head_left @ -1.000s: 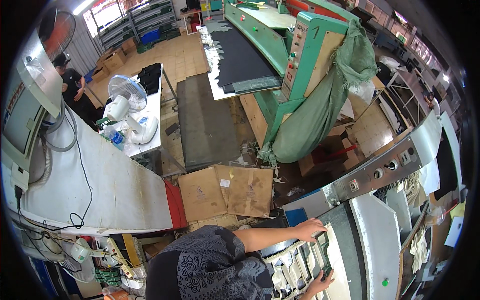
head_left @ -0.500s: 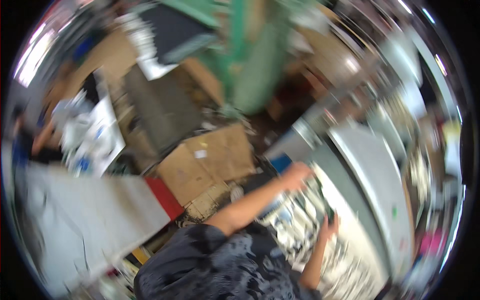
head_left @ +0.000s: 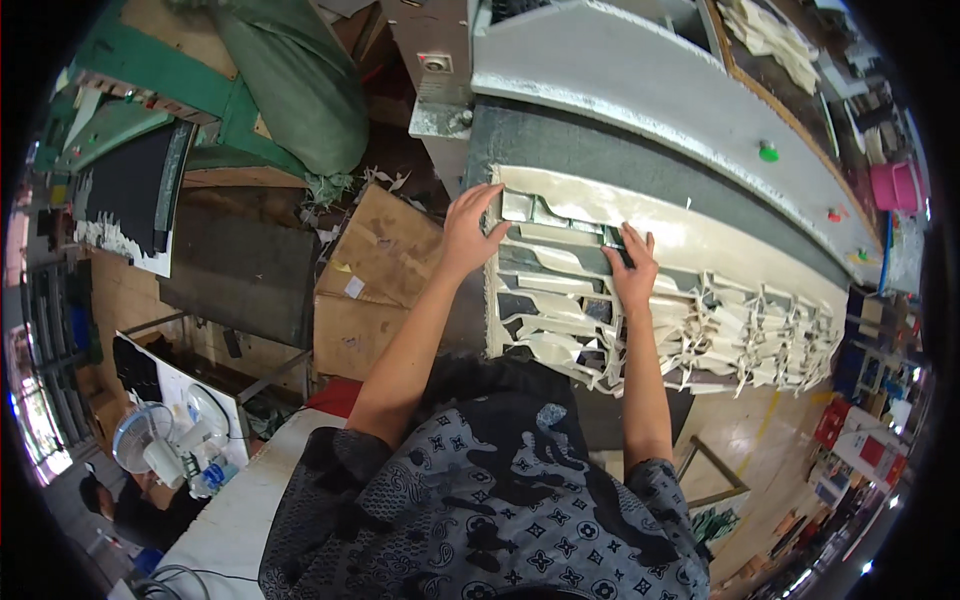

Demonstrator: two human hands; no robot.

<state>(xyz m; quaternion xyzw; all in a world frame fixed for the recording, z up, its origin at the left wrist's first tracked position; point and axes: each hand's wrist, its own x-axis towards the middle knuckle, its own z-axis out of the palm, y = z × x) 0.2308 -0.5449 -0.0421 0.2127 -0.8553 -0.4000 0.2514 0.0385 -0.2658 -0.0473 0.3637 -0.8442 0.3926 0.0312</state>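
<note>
A narrow metal cutting die [head_left: 545, 217], an open outline with cross bars, lies on a cream sheet of leather-like material [head_left: 690, 225]. My left hand [head_left: 468, 232] grips the die's left end, thumb and fingers on either side of it at the sheet's edge. My right hand [head_left: 632, 266] holds the die's right end between thumb and fingers. Nearer to me, the sheet has long shaped openings with thin strips left between them. Toward the right, these strips become a tangled web of curled scraps [head_left: 740, 330].
Beyond the sheet runs a dark grey bed [head_left: 560, 135] beneath a long grey machine beam [head_left: 640, 75]. Cardboard [head_left: 375, 250] lies to the left. A white table [head_left: 240, 510] and fan [head_left: 145, 435] stand at lower left, near another person [head_left: 140, 515]. Farther right is a pink basket [head_left: 893, 187].
The view has swung right and sharpened from a blur. Both hands remain at the die, which now lies level across the picture instead of slanting.
</note>
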